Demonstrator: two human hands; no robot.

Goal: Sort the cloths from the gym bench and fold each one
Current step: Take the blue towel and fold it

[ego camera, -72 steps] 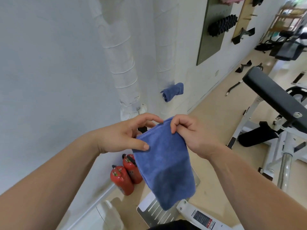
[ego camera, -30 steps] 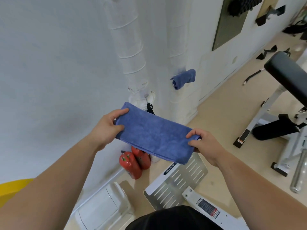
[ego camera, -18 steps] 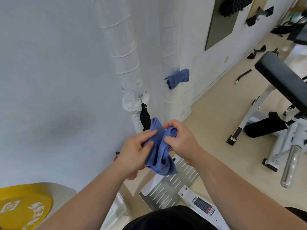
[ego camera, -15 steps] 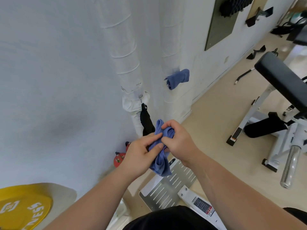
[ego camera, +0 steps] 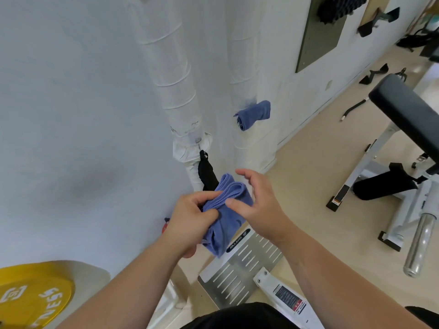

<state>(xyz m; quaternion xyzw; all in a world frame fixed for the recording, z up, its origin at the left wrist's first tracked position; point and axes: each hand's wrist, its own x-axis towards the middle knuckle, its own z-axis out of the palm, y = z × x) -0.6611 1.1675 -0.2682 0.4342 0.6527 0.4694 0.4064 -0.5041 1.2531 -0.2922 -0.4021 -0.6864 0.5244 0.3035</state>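
Note:
A folded blue cloth (ego camera: 226, 217) hangs in front of me at chest height. My left hand (ego camera: 190, 219) grips its left side, thumb and fingers curled over the folded layers. My right hand (ego camera: 256, 200) is beside the cloth on the right, its fingers spread and lifted off, only the thumb touching the fabric. A second blue cloth (ego camera: 255, 113), rolled up, sits on a white wrapped pipe (ego camera: 247, 67) by the wall. The gym bench (ego camera: 403, 112) with its black pad stands at the right.
A yellow weight plate (ego camera: 33, 295) lies at the lower left. A perforated metal footplate (ego camera: 244, 262) is on the floor below my hands. Another wrapped pipe (ego camera: 171, 67) with a black strap (ego camera: 206, 172) runs down the white wall. A steel bar (ego camera: 420, 243) juts out at the right.
I folded the stretched cloth by bringing my hands together. My right hand has since let go and opened its fingers, while my left hand keeps hold.

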